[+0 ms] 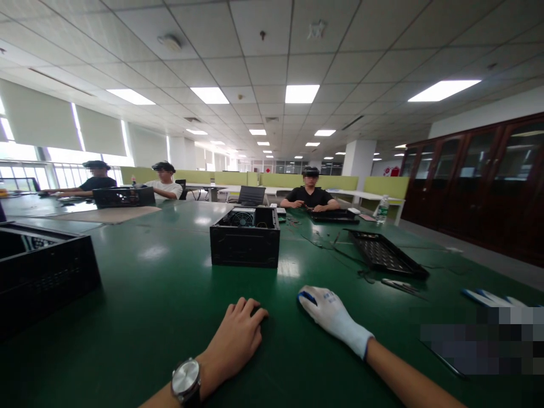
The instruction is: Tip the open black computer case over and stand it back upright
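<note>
- Left hand [236, 340] bare, fingers apart: we mind edges on the case [245, 247].
- Gloved right hand [330, 310] curled at the table [140, 317]: we cannot tell its grip.

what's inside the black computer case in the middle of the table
Inside the black computer case, a round fan shows at left and yellowish wire at right. Its near wall hides the lower interior, so what lies there is unseen.
</note>
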A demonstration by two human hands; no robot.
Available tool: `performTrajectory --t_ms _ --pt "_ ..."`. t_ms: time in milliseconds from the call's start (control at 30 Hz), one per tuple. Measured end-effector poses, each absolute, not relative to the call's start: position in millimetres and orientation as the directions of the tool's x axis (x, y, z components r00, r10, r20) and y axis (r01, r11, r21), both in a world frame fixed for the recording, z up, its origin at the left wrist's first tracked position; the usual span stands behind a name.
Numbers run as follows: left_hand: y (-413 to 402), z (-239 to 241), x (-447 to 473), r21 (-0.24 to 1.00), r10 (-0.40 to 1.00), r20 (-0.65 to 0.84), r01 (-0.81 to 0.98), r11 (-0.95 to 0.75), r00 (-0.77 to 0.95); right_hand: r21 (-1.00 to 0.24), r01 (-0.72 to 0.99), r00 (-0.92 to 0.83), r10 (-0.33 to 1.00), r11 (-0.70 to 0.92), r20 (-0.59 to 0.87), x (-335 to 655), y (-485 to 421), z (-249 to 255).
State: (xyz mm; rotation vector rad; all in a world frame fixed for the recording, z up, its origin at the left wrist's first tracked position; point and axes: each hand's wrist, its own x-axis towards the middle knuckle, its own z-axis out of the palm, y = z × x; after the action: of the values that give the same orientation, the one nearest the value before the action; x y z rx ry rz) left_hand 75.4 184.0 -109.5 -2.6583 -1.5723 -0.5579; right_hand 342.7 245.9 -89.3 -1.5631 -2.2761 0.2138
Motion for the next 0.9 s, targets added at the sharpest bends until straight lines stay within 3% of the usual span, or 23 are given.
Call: performTrajectory --t_ms 133,400,600,733,900 --pt "187.0 -104.8 76.0 0.154 0.839 0.302 0.845 -0.512 0.453 -0.366 0.867 -0.28 0.938 0.338 0.203 343.3 248.3 -92.2" --pt "193.4 -103.2 76.2 0.162 0.834 0.309 0.839 -0.519 0.457 -0.285 0.874 -0.325 0.91 0.393 0.257 343.6 249.4 -93.9" --pt "206.0 -97.9 70.4 0.047 0.779 0.302 0.808 -0.587 0.549 -0.285 0.871 -0.336 0.908 0.401 0.248 345.0 250.0 -95.5" --pt "245.7 -57.0 73.2 -0.067 0.724 0.381 0.799 -0.598 0.575 -0.344 0.854 -0.324 0.916 0.39 0.235 350.1 255.7 -102.0" --pt "321.5 11.5 70.9 -0.094 0.725 0.559 0.899 -0.427 0.403 -0.4 0.841 -0.307 0.93 0.364 0.2 355.8 262.6 -107.6"
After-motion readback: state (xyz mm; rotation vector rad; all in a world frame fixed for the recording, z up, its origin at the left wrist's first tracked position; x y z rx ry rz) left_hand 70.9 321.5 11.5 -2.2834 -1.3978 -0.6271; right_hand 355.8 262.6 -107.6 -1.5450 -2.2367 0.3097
